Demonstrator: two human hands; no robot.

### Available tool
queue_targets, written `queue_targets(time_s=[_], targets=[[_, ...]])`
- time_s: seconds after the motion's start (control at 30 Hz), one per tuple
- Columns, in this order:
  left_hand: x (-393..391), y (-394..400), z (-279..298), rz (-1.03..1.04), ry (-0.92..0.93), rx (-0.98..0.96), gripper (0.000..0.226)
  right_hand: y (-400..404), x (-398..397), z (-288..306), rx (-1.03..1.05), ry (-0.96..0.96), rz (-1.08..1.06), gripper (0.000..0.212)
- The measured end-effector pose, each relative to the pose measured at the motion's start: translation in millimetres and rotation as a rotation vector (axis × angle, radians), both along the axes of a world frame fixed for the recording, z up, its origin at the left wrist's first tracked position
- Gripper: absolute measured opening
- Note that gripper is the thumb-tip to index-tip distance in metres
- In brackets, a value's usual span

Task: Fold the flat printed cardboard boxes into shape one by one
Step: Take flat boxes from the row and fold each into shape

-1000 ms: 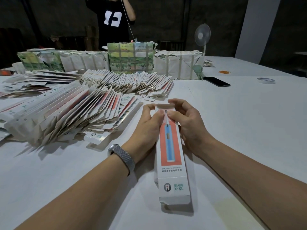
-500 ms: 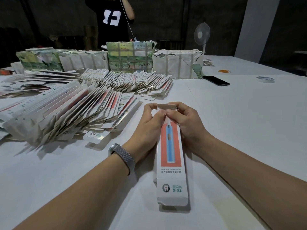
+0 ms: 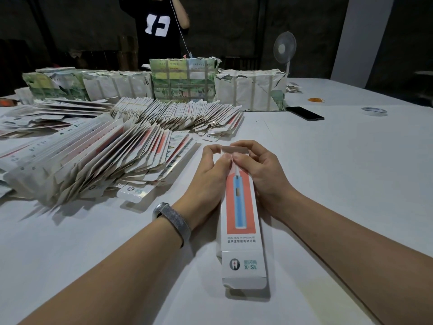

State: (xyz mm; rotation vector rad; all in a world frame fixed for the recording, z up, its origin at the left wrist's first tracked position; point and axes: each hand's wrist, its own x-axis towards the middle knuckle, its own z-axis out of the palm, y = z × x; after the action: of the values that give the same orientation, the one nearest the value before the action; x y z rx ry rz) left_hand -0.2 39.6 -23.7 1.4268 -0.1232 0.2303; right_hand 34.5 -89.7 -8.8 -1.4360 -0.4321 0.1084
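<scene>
box (image 3: 242, 221): long, white, orange panel with blue toothbrush, squared up | far flap raised | left hand (image 3: 209, 177) + right hand (image 3: 262, 170): fingers pinched far end

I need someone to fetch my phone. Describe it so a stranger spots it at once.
Start at the white table and look to its far side, where wrapped bundles stand in a row. The phone lies flat just right of the last bundle. It is the only black, glossy slab there, unlike the pale tape roll farther right.

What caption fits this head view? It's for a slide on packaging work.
Both hands, left and right, fold the end flap of a toothbrush box beside fanned flat boxes.
</scene>
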Motion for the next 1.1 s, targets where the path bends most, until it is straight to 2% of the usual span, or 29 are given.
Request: queue_targets(time_s=[0.1,0.23,0.5,0.7,0.97,1.1], targets=[[-1,-1,1,-0.003,0.004,-0.010,0.024,1,-1,0,-0.005,-0.032,-0.028,0.015],[-2,-2,-1,0.008,-0.012,-0.007,0.010,1,-1,0,-0.044,-0.103,-0.097,0.019],[-7,-7,6,0.018,0.000,0.091,0.006,2,2,3,0.056,-0.009,-0.093,0.036],[-10,-7,7,0.021,0.013,0.122,0.005,2,5,2,-0.020,0.007,-0.133,0.017],[-11,-6,8,0.007,0.026,0.147,0.007,1,4,2,-0.029,-0.002,-0.148,0.015],[-11,-7,10,0.004,0.025,0.198,0.008,2,7,0,-0.071,-0.006,-0.134,0.022]])
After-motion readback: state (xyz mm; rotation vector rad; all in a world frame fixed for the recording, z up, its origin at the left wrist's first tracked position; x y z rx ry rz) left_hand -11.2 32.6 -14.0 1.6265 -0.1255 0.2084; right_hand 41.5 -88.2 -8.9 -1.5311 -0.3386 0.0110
